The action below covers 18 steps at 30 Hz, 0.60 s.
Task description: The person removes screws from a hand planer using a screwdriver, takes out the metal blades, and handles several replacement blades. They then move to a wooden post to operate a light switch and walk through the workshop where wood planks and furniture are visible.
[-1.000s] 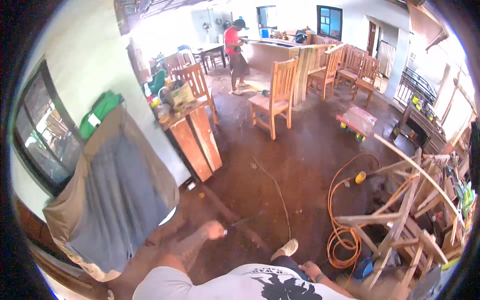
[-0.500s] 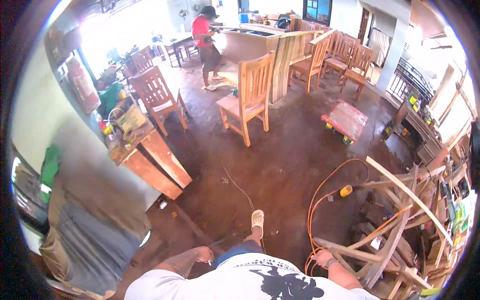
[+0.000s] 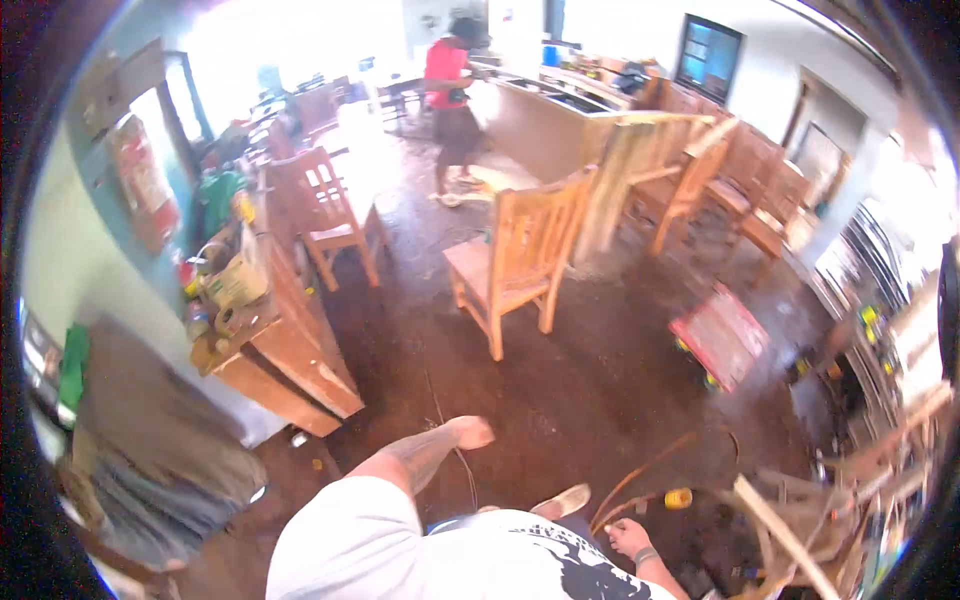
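Observation:
My left hand (image 3: 472, 432) reaches forward over the floor, the arm bent, with its back toward me. It looks closed, and whatever it may hold is hidden. My right hand (image 3: 628, 538) is low at the right of my body, a dark band on its wrist. Its fingers are curled, close beside an orange hose (image 3: 655, 462) that loops across the floor. I cannot make out whether they grip it. A yellow cup-like object (image 3: 678, 498) lies past that hand. My shoe (image 3: 562, 502) shows between my hands.
A wooden chair (image 3: 520, 262) stands ahead, more chairs behind it. A red-topped trolley (image 3: 722, 338) sits to the right, above piled scrap wood (image 3: 785, 535). Planks (image 3: 290, 375) lean at a cluttered bench on the left. A person in red (image 3: 450, 100) works at a long cabinet (image 3: 540, 125).
My left hand has lifted and moved forward; the small white stick seen in it earlier no longer shows. My view has turned and tilted. My right hand stays low by the hose.

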{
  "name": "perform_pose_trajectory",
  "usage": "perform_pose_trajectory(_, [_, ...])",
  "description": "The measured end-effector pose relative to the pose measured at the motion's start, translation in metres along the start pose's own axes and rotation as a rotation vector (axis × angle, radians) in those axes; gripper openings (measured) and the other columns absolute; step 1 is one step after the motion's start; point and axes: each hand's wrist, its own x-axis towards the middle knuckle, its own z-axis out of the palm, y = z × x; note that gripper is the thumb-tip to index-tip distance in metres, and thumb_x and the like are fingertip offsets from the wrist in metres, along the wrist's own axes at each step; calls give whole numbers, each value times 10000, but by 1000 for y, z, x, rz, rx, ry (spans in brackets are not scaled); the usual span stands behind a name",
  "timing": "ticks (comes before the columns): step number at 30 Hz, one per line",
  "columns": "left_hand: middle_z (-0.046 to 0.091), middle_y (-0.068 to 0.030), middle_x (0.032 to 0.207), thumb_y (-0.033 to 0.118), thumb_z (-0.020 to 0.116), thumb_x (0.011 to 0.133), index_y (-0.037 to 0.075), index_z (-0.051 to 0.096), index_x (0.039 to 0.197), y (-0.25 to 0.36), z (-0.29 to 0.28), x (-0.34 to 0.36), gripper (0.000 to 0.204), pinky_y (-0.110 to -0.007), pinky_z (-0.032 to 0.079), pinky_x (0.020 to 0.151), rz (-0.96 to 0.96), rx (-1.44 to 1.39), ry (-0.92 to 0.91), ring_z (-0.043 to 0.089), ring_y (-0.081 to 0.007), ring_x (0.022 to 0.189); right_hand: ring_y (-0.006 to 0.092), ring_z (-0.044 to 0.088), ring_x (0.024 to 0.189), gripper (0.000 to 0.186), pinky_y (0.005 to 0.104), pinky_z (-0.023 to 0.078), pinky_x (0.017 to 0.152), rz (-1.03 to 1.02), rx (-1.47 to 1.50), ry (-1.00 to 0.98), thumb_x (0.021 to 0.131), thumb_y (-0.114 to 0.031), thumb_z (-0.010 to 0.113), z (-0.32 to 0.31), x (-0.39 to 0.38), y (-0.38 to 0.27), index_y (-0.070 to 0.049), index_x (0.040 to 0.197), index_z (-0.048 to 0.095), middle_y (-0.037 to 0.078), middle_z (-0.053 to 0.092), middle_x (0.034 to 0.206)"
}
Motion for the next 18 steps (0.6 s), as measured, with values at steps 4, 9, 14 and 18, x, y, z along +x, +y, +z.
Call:
perform_pose_trajectory(4, [762,-74,805,204,712,842,145,773,944,-31,-16,88,133,-396,576,631,-382,-955,71,724,-226,689,191,650,669,257,388,556,648,-295,-271,-75,969,-280,721,-58,60,-45,-25,1000,726,92,705,814])
perform_pose_trajectory(9, [776,-85,867,149,688,810,139,774,1136,-39,-27,173,338,-397,580,653,-453,-630,-483,712,-226,718,210,645,701,197,403,552,650,-75,-328,-108,981,-237,714,-179,139,-32,-39,988,709,92,696,840])
perform_pose_trajectory(14, [766,-78,848,114,643,822,141,743,1198,-53,-27,207,390,-424,572,624,-405,-525,-498,701,-225,707,228,641,734,141,419,547,652,26,-176,-83,992,-193,708,-286,231,-45,-54,976,691,93,688,866])
perform_pose_trajectory(18, [731,-105,797,140,579,846,162,741,1201,-76,-45,241,391,-430,536,556,-665,-950,-442,669,-236,622,243,637,760,102,431,544,653,32,321,-201,1001,-158,702,-359,322,-48,-66,966,677,93,681,887])
